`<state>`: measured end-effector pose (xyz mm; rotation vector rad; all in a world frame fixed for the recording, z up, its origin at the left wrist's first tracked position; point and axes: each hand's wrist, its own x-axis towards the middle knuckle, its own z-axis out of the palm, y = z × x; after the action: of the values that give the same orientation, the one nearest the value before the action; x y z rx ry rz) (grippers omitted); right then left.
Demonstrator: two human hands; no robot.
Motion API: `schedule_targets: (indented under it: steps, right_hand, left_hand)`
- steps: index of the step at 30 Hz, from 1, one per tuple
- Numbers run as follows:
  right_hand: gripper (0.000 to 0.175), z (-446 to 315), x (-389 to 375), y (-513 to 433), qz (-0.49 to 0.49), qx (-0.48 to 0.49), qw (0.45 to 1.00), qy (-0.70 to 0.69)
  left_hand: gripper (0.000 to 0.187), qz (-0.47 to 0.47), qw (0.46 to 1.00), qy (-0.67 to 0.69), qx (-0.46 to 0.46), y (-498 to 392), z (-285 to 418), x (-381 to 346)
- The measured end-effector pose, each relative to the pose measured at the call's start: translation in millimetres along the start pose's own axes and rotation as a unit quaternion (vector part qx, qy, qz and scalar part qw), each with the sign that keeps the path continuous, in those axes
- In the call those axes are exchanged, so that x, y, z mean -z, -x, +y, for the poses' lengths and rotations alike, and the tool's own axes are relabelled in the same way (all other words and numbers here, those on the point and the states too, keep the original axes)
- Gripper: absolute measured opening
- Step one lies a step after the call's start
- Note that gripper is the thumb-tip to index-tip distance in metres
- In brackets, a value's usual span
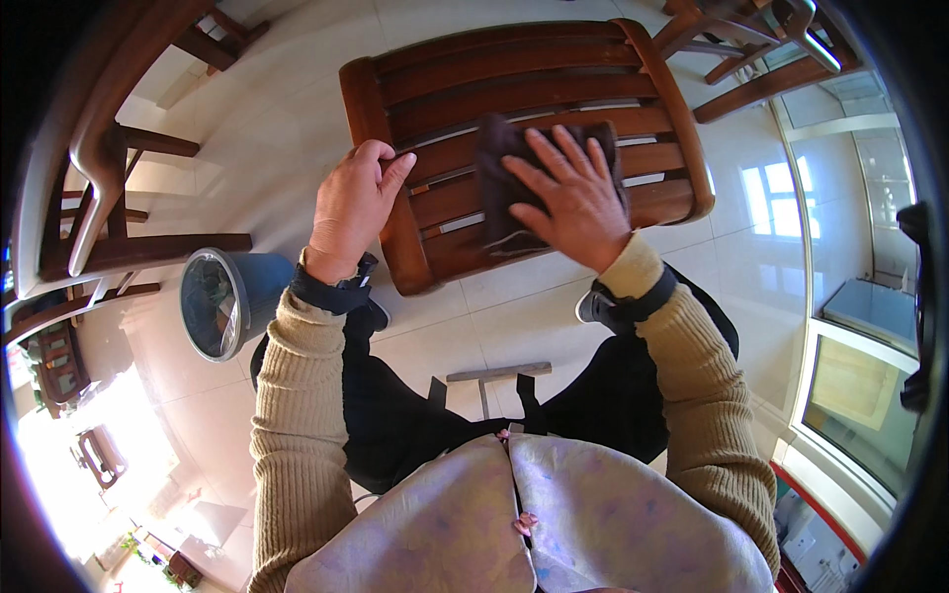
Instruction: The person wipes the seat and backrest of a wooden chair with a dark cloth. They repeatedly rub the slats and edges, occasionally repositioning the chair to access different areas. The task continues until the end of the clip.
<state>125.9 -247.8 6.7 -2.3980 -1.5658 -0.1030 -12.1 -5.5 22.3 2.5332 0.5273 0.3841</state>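
Note:
In front of me stands a low slatted wooden bench (519,93), its reddish-brown slats running between two thick end rails. My right hand (574,193) lies flat with spread fingers on a dark brown cloth (497,170), pressing it against the slats. One side of the cloth is blurred. At the near left part of the bench, my left hand (357,200) is curled over the end rail, thumb on top; its other fingertips are partly hidden.
A bluish bin (259,285) with a clear liner and some waste stands at left. Wooden chairs (104,178) crowd the left side, and more wooden furniture (741,55) stands at upper right. White-framed glass panels (860,400) line the right. A wooden strip (498,372) shows between my legs.

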Motion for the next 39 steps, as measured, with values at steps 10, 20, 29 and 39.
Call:
schedule_targets:
  steps: [10, 20, 29, 39]
  right_hand:
    - [0.049, 111, 13, 46, 0.093, -0.159, 0.973, 0.141]
    - [0.062, 43, 5, 9, -0.005, -0.031, 0.998, 0.055]
    - [0.067, -68, -20, -32, -0.046, 0.163, 0.984, -0.052]
    - [0.073, -78, -14, -44, -0.095, 0.163, 0.982, -0.028]
  left_hand:
    - [0.028, -0.013, 0.999, -0.040, 0.008, -3, 2, -1]
    - [0.027, -0.016, 0.999, -0.036, 0.009, -1, 3, -1]
    - [0.025, 0.010, 1.000, 0.016, -0.012, 4, 1, -1]
    - [0.033, 0.038, 0.999, 0.022, 0.000, 15, 0, -4]
